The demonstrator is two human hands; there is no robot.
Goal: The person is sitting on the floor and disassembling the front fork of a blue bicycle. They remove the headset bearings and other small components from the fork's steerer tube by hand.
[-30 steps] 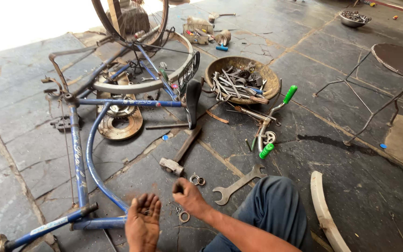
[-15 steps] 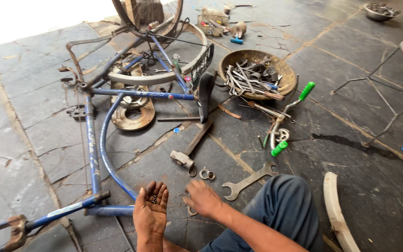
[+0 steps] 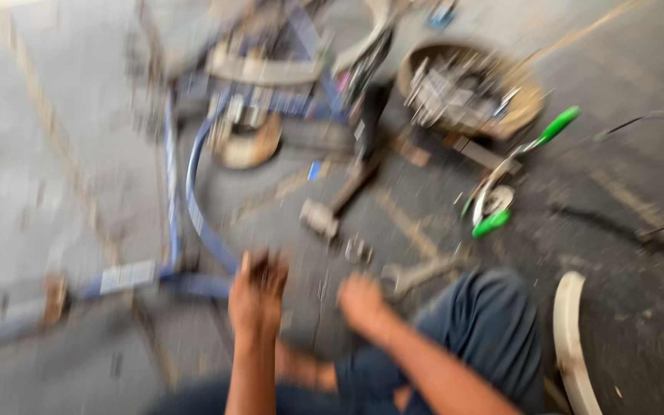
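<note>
Frame heavily motion-blurred. Left hand (image 3: 257, 296) raised palm-up just beside the blue bicycle frame (image 3: 186, 207), fingers loosely cupped around something small and dark; can't tell what. Right hand (image 3: 361, 301) down near the stone floor (image 3: 55, 154), right of the frame; can't tell how far open or whether it holds anything. Spanner (image 3: 416, 273) lies just beyond it. Hammer (image 3: 340, 201) further out. Bowl of metal parts (image 3: 470, 88) and green-handled tool (image 3: 520, 165) well right of the frame.

Blue bicycle frame (image 3: 178, 192), tool bowl (image 3: 466, 88), green-handled pliers (image 3: 520, 165)
</note>
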